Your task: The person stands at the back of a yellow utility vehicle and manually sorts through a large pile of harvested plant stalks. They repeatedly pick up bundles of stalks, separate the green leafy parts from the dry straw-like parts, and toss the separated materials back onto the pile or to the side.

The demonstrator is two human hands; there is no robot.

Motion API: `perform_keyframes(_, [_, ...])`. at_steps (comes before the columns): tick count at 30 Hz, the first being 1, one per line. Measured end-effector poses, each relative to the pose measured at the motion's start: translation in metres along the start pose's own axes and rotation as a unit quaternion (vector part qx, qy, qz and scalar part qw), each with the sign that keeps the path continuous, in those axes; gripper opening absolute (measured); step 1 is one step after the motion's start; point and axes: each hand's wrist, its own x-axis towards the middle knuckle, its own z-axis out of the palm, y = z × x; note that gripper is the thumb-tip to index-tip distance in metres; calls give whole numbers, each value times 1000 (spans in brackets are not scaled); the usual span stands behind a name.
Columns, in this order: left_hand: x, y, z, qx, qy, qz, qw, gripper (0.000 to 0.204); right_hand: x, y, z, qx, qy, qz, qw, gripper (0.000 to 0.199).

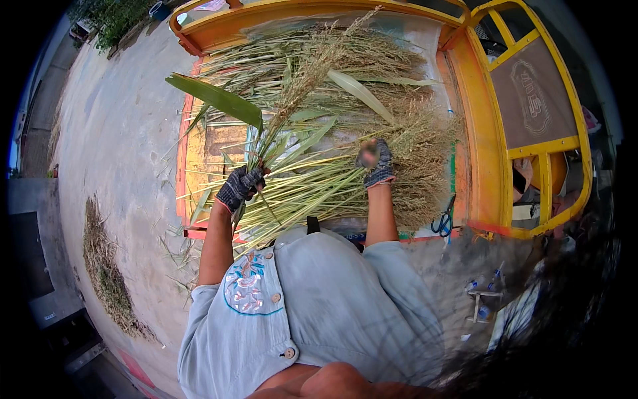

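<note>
My left hand, in a dark knitted glove, grips a small bunch of green stalks with feathery tan seed heads and one broad green leaf. It holds the bunch up over a large pile of cut grass stalks lying in an orange cart bed. My right hand, also gloved, reaches into the pile near the tan seed heads. Its fingers are curled around something small; motion blur hides what it is.
Blue-handled scissors lie at the cart's near right corner. The yellow cart frame rises on the right. A heap of dry trimmings lies on the concrete ground to the left. A small stand is on the ground at right.
</note>
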Motion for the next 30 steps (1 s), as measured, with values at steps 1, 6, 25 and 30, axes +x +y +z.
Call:
perform_keyframes(1, [13, 5, 19, -4, -50, 6, 999, 35, -12, -8, 16, -11, 0, -14, 1000, 16])
perform_keyframes(6, [43, 3, 53, 63, -154, -30, 986, 43, -42, -13, 52, -19, 9, -28, 999, 13])
perform_keyframes(25, [43, -6, 75, 0, -94, 2, 996, 15, -29, 28, 69, -187, 156, 46, 969, 15])
perform_keyframes(30, [38, 7, 70, 48, -103, -26, 993, 18, -23, 24, 70, -196, 138, -17, 971, 16])
